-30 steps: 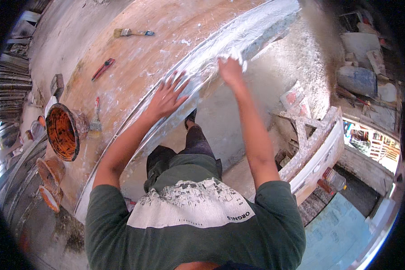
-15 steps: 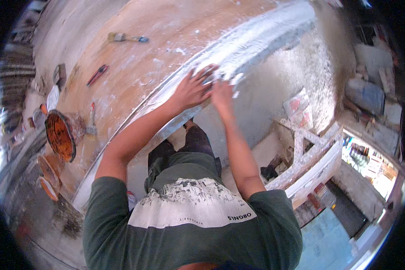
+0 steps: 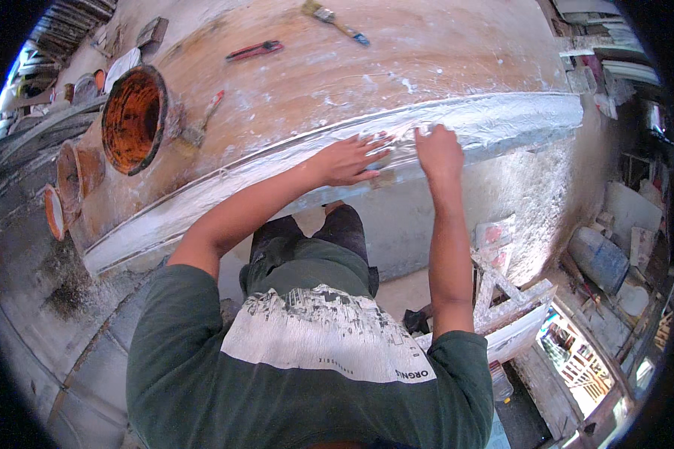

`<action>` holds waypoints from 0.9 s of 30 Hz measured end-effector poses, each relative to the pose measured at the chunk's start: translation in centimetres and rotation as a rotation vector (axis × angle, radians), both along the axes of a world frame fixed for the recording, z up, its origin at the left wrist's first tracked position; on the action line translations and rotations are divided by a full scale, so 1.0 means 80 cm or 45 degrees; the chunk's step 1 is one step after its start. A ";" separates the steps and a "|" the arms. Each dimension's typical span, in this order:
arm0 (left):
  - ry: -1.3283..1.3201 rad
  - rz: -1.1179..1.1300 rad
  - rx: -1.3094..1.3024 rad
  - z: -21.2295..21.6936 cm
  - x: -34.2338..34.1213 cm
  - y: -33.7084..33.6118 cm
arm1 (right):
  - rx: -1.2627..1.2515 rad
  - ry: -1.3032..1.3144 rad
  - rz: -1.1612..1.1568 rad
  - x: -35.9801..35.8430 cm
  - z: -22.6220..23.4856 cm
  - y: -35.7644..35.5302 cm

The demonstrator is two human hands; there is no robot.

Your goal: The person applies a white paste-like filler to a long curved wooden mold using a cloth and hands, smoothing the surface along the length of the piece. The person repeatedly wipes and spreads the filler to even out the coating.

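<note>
A long, shiny white, crinkled strip (image 3: pixel 494 123) runs in a curve along the near edge of a broad orange-brown surface (image 3: pixel 307 90). My left hand (image 3: pixel 352 159) lies on it palm down, open, with its fingers spread toward the right. To its right, my right hand (image 3: pixel 440 150) is closed, its thumb and forefinger down at the strip. Whitish material shows at those fingertips; what they grip, if anything, is too small to make out. A small gap separates the two hands.
On the surface lie a paintbrush (image 3: pixel 335 22), a red cutter-like tool (image 3: pixel 254 51) and a second brush (image 3: pixel 204 120). An orange-lined bowl-shaped container (image 3: pixel 133 120) stands at left. A whitish wooden frame (image 3: pixel 509 303) is at right, a blue drum (image 3: pixel 599 258) beyond it.
The whole view has turned, so the strip lies flatter across it. My hands, close together before, are now apart, with the right one farther right along the strip.
</note>
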State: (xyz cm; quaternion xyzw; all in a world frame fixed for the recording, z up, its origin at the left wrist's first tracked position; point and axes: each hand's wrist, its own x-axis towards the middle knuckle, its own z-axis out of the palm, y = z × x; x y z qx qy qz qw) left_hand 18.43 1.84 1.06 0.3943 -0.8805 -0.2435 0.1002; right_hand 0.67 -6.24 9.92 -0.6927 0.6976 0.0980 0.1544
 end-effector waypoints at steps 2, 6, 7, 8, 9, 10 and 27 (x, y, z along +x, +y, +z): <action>-0.002 0.004 0.091 0.013 0.047 0.037 | 0.037 0.000 0.091 0.046 -0.011 0.019; 0.000 0.059 0.156 0.022 0.136 0.116 | 0.048 -0.072 0.249 0.124 -0.028 0.069; -0.001 0.079 0.188 0.026 0.158 0.137 | 0.044 -0.080 0.267 0.145 -0.035 0.084; 0.002 0.099 0.214 0.029 0.179 0.155 | 0.034 -0.083 0.285 0.166 -0.044 0.099; 0.004 0.117 0.238 0.032 0.201 0.173 | 0.021 -0.088 0.301 0.186 -0.051 0.114; -0.016 0.140 0.247 0.026 0.221 0.194 | 0.012 -0.113 0.373 0.205 -0.057 0.132; -0.156 0.405 0.443 0.060 0.437 0.350 | -0.134 -0.389 1.285 0.443 -0.044 0.339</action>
